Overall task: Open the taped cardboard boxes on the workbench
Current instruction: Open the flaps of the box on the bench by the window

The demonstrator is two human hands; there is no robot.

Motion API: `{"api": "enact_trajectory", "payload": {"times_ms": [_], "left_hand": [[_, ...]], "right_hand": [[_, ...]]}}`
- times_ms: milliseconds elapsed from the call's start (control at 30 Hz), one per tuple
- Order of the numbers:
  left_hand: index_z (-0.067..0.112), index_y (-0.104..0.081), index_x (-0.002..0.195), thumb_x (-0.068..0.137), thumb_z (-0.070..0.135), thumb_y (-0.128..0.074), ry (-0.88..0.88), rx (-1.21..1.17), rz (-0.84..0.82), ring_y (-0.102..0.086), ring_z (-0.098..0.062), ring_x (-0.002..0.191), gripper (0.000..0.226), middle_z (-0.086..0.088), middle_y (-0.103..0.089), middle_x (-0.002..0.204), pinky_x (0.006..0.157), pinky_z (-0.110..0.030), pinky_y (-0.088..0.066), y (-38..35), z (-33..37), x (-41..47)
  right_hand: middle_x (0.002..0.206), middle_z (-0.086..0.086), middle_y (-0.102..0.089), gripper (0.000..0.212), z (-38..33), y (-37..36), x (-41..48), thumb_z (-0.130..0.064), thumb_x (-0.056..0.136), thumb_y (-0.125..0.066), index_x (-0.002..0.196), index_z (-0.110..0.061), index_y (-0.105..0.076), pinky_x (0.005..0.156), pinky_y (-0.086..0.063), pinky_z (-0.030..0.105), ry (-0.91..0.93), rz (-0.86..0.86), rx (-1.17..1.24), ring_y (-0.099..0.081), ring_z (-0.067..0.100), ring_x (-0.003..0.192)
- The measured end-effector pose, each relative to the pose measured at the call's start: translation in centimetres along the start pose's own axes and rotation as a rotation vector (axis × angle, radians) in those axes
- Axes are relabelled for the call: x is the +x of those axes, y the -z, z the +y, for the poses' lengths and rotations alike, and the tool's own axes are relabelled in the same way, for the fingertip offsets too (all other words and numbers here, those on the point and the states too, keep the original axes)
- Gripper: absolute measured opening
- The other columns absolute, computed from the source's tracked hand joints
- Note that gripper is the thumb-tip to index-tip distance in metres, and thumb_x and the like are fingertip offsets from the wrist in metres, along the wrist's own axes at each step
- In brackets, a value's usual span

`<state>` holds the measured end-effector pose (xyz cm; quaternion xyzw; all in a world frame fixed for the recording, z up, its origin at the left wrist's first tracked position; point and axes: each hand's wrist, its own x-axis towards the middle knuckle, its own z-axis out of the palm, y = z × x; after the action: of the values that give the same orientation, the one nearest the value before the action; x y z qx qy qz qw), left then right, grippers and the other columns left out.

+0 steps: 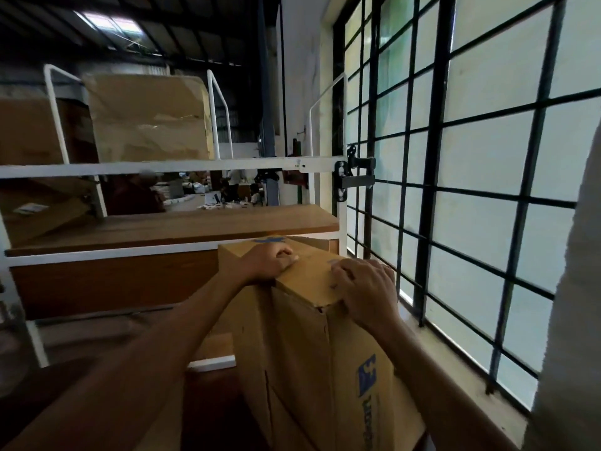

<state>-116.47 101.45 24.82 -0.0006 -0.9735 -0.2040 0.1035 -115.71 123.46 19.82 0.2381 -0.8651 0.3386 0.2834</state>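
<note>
Head view: one tall cardboard box [302, 359] stands right in front of you at 6 o'clock, and you have two hands on its top. Your left hand [268, 262] sits at the centre seam with its fingers curled tight; I cannot tell whether they have caught a flap or tape. Your right hand [364, 289] wraps the near right corner, with its fingers bent and their tips pressing on the top flap. The top is not yet open.

Count three more brown boxes on the white metal rack [162, 164]: one big box [146, 118] at 11 o'clock, one [29, 131] at 10, and one [45, 213] lower down at 9 carrying a white label [31, 208], too blurred to read. A wooden shelf [211, 224] crosses at mid-frame, and the dark tabletop [211, 413] shows at 7 o'clock. A black-barred window [471, 164] fills 3 o'clock, with a dim warehouse roof above.

There is a blue logo [367, 375] on your box's side; the lettering under it is unreadable.
</note>
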Motion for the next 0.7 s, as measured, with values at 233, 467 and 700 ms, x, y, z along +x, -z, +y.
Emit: {"api": "enact_trajectory", "payload": {"times_ms": [233,467,700], "left_hand": [[0.016,-0.061,0.125,0.097,0.042,-0.051,0.128,-0.050,-0.022,-0.054,-0.023,0.113,0.040,-0.008,-0.059,0.129,0.086,-0.032,-0.040,1.6,-5.5,6.7],[0.016,-0.058,0.126,0.093,0.057,-0.046,0.255,-0.020,-0.006,-0.055,-0.027,0.110,0.054,-0.011,-0.059,0.128,0.094,-0.040,-0.045,1.9,-10.9,12.0],[0.024,-0.053,0.135,0.086,0.068,-0.038,0.311,0.074,0.048,-0.043,-0.038,0.130,0.067,-0.014,-0.048,0.144,0.109,-0.054,-0.032,1.6,-11.5,10.3]], "right_hand": [[0.113,-0.015,-0.064,0.033,0.1,-1.5,1.7,-0.038,0.085,-0.040,0.096,-0.035,-0.071,0.094,-0.023,0.028,-0.041,0.140,0.133,-0.047,0.007,0.110],[0.159,-0.003,-0.022,0.057,0.8,-3.1,1.9,-0.057,0.072,-0.043,0.126,-0.043,-0.051,0.112,-0.018,0.053,-0.425,0.212,0.302,-0.010,0.019,0.146],[0.124,-0.004,-0.040,0.065,0.3,-2.6,2.1,-0.051,0.064,-0.060,0.124,-0.052,-0.035,0.099,-0.040,0.050,-0.637,0.247,0.610,-0.041,0.025,0.117]]}}
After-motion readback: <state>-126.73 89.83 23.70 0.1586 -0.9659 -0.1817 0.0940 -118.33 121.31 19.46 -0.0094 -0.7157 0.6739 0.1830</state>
